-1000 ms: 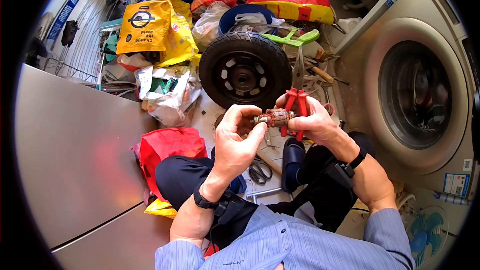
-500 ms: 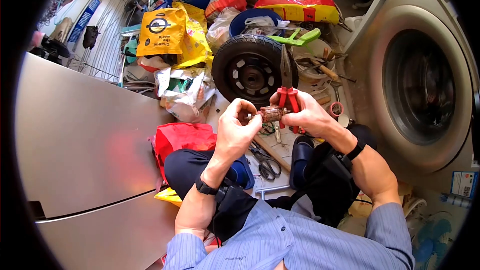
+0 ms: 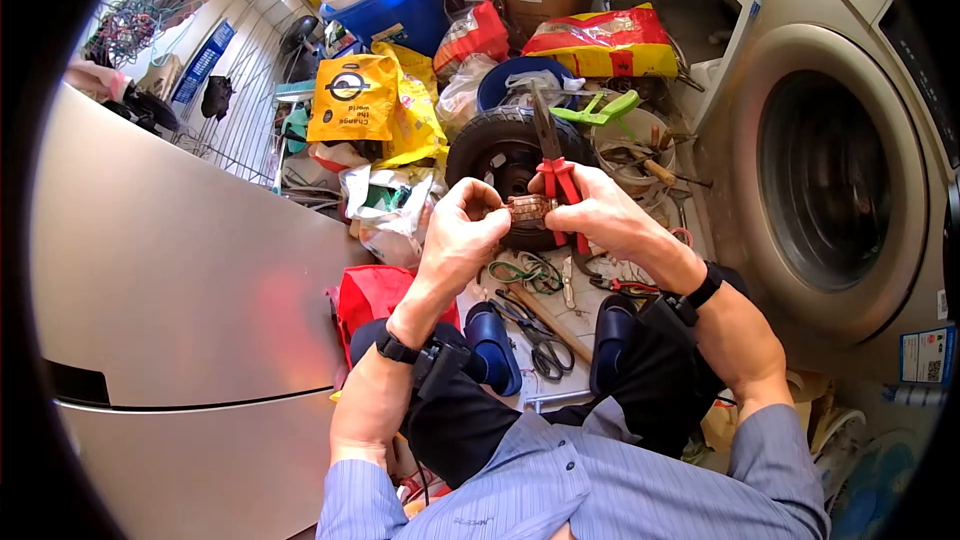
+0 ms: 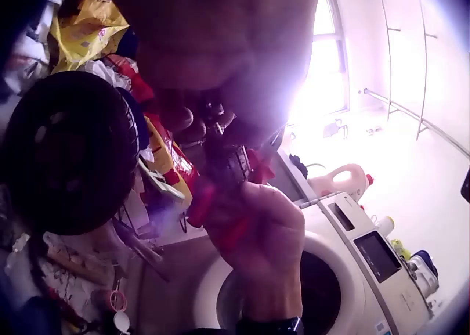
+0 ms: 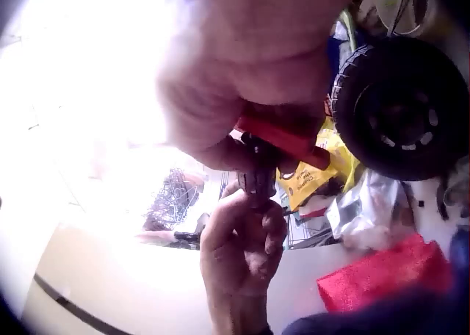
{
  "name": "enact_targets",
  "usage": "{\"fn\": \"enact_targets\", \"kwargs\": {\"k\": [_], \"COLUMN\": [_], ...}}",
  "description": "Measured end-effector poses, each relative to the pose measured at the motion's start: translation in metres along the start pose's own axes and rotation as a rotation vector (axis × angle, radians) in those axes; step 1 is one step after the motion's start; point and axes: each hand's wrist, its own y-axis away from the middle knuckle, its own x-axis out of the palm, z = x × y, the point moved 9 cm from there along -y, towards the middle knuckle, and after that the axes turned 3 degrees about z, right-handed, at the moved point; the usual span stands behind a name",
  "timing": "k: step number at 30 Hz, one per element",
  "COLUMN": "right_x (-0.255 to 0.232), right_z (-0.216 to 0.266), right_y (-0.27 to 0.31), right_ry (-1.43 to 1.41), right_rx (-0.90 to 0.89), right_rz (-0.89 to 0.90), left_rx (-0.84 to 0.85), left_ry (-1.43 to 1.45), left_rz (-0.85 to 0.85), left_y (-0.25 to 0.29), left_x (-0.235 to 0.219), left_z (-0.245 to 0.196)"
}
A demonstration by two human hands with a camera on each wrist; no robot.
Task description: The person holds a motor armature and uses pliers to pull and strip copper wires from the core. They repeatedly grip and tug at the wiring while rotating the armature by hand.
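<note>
A small motor armature (image 3: 528,209) with copper windings lies level between both hands, over the floor. My left hand (image 3: 460,235) pinches its left end between thumb and fingers. The right hand (image 3: 600,215) grips its other end and also holds red-handled pliers (image 3: 556,176), whose long dark jaws point up and away. In the right wrist view, a red handle (image 5: 283,138) crosses the palm just above the armature (image 5: 255,182). The left wrist view is dim, with the armature (image 4: 235,162) partly hidden by fingers.
Behind the hands leans a black-tyred wheel (image 3: 480,150). On the floor lie scissors (image 3: 548,350), a wooden stick (image 3: 560,325), green cord (image 3: 535,273) and another pair of pliers (image 3: 625,286). A washing machine (image 3: 740,180) stands right, a silver panel (image 3: 200,270) left, bags (image 3: 352,100) beyond.
The head view has shifted, showing more of the floor and the far shelf. The pliers now tilt further left. Both hands keep hold of the armature.
</note>
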Motion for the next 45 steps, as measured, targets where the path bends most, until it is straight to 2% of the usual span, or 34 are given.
{"fn": "enact_targets", "kwargs": {"k": [4,6,9,15,18,23,25,26,27,29,34,36,40,43,45], "right_x": [-0.003,-0.008,-0.016,-0.033,-0.028,-0.024,-0.024,-0.023,-0.022,-0.019,-0.015,-0.016,-0.016,-0.019,-0.021], "right_z": [-0.011,-0.028,-0.041,-0.079,-0.096,-0.111,-0.112,-0.113,-0.117,-0.120,-0.129,-0.127,-0.129,-0.132,-0.137], "right_y": [-0.005,-0.011,-0.016,-0.021,-0.021,-0.019,-0.020,-0.021,-0.021,-0.021,-0.019,-0.017,-0.016,-0.016,-0.015], "right_ry": [-0.092,-0.345,-0.400,-0.341,-0.332,-0.284,-0.169,-0.174,-0.179,-0.125,-0.155,-0.157,-0.114,-0.105,-0.054], "right_rx": [0.001,0.009,0.028,0.111,0.229,0.302,0.258,0.247,0.255,0.238,0.255,0.309,0.316,0.307,0.356], "right_rz": [-0.044,-0.025,-0.027,-0.120,-0.075,-0.068,-0.058,-0.058,-0.061,-0.034,-0.042,-0.090,-0.084,-0.112,-0.111], "left_rx": [0.028,-0.046,-0.045,-0.111,-0.182,-0.265,-0.155,-0.152,-0.160,-0.039,-0.065,0.020,0.019,-0.015,-0.272], "left_ry": [-0.023,0.063,0.114,0.159,0.119,0.219,0.057,-0.025,-0.022,-0.144,-0.168,-0.156,-0.113,-0.040,0.211], "left_rz": [0.034,0.062,0.089,0.208,0.255,0.308,0.358,0.415,0.420,0.344,0.335,0.267,0.235,0.257,0.301], "left_y": [-0.015,-0.025,-0.041,-0.052,-0.053,-0.046,-0.048,-0.047,-0.047,-0.047,-0.045,-0.047,-0.046,-0.046,-0.040], "left_x": [-0.004,-0.005,-0.002,0.012,0.012,0.015,0.013,0.014,0.016,0.016,0.015,0.010,0.010,0.014,0.024], "left_z": [0.000,0.007,0.023,0.061,0.086,0.113,0.114,0.120,0.123,0.113,0.122,0.122,0.128,0.133,0.150]}}
